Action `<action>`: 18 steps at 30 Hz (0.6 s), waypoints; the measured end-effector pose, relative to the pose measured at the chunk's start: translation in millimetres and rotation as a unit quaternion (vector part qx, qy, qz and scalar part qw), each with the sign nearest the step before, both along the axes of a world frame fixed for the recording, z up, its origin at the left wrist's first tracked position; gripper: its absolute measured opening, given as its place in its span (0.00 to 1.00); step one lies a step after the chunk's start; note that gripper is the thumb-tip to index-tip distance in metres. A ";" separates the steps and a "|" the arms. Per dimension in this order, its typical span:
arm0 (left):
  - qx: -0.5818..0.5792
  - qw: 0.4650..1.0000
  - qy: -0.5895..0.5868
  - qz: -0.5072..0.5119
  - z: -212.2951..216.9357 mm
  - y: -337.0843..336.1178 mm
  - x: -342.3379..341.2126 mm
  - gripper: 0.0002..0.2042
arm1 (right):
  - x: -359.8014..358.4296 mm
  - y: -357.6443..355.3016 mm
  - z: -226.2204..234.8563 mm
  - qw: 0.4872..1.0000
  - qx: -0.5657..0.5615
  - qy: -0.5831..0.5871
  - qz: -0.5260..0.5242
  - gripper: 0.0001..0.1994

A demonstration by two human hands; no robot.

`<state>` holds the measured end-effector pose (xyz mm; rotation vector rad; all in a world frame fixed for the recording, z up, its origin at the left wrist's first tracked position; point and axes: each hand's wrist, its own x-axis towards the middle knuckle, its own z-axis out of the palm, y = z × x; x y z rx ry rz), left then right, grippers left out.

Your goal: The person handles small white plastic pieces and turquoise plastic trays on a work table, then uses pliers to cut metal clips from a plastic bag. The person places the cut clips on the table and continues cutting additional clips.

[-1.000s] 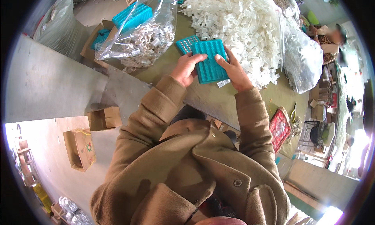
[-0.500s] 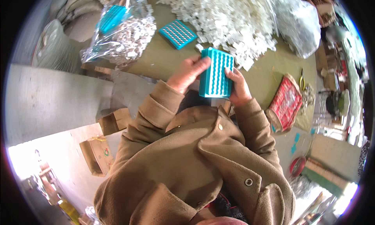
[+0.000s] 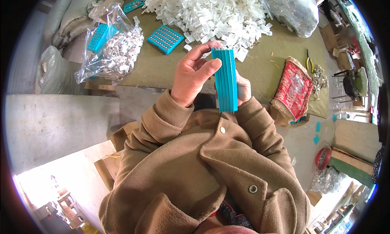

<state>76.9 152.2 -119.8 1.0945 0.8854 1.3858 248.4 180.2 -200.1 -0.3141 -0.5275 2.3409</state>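
Left hand [image 3: 191, 74] and right hand [image 3: 243, 90], both mine, are clamping a stack of teal plastic trays [image 3: 226, 81] from either side; I am holding it edge-on in front of my brown coat [image 3: 183, 165], by the near edge of the table [image 3: 154, 67]. Should either grip be loosening, the layers could be slipping apart, with a tray dropping past that edge. Swinging the stack too far forward could be scattering the pile of clear plastic pieces [image 3: 207, 14].

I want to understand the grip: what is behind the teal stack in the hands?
Part of the right hand shows right of the teal stack; the rest of that hand, and anything else directly behind, is covered.
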 end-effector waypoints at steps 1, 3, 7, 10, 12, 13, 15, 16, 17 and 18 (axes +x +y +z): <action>-0.004 1.000 0.004 0.006 2.4 -0.8 1.9 0.20 | 0.2 0.4 -2.3 1.000 -0.005 0.006 0.007 0.37; -0.011 1.000 0.011 0.020 6.6 -2.4 4.9 0.18 | 1.1 0.6 -6.8 1.000 -0.016 0.016 0.017 0.36; -0.013 0.999 0.024 0.024 12.1 -5.0 8.4 0.16 | 2.9 1.0 -11.9 0.998 -0.041 0.034 0.029 0.34; -0.008 0.999 0.040 0.023 15.2 -6.3 8.4 0.15 | 2.2 1.9 -12.8 0.997 -0.045 0.044 0.038 0.34; -0.010 0.998 0.052 0.022 17.4 -7.2 8.0 0.14 | 1.6 2.2 -13.2 0.997 -0.047 0.051 0.043 0.33; -0.007 0.999 0.051 0.018 18.4 -7.1 8.0 0.14 | 1.5 2.2 -13.4 0.996 -0.049 0.054 0.046 0.33; 0.002 0.999 0.039 0.013 20.3 -6.9 8.9 0.13 | 1.1 2.6 -14.0 0.996 -0.047 0.062 0.052 0.33; 0.004 0.999 0.040 0.017 21.2 -6.8 9.5 0.13 | 0.7 2.8 -14.3 0.995 -0.044 0.065 0.056 0.33; 0.010 0.999 0.033 0.023 21.6 -6.9 11.3 0.13 | 0.5 2.9 -14.6 0.995 -0.048 0.062 0.059 0.33; 0.016 0.999 0.025 0.029 22.0 -7.1 12.5 0.12 | 0.2 3.1 -14.8 0.995 -0.038 0.066 0.060 0.32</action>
